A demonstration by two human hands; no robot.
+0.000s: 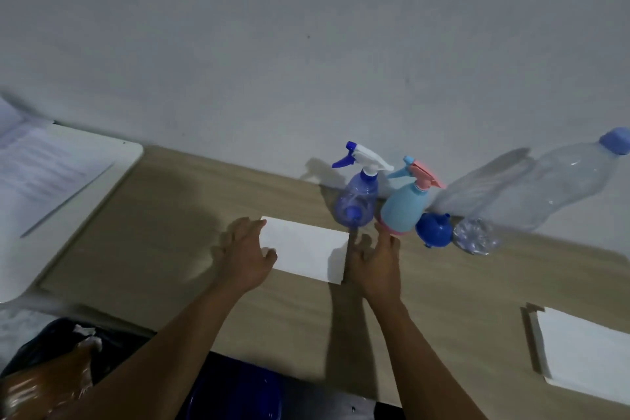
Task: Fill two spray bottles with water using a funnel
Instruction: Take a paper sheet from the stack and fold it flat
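Two spray bottles stand near the wall on the wooden table [163,242]: a translucent blue one [358,201] with a white and blue trigger, and a light blue one [404,208] with a pink trigger. A blue funnel [433,230] lies right of them, beside a large clear water bottle [545,187] with a blue cap. A white sheet of paper [303,249] lies in front of the bottles. My left hand [245,256] rests on the sheet's left edge with relaxed fingers. My right hand [375,262] touches its right edge, fingers straight, just below the light blue bottle.
A white tray with papers [51,174] sits at the far left. Another white sheet [586,355] lies at the right front. A black bag with brown wrapping [51,372] and a blue bucket [235,392] sit below the table's front edge. The wall runs close behind the bottles.
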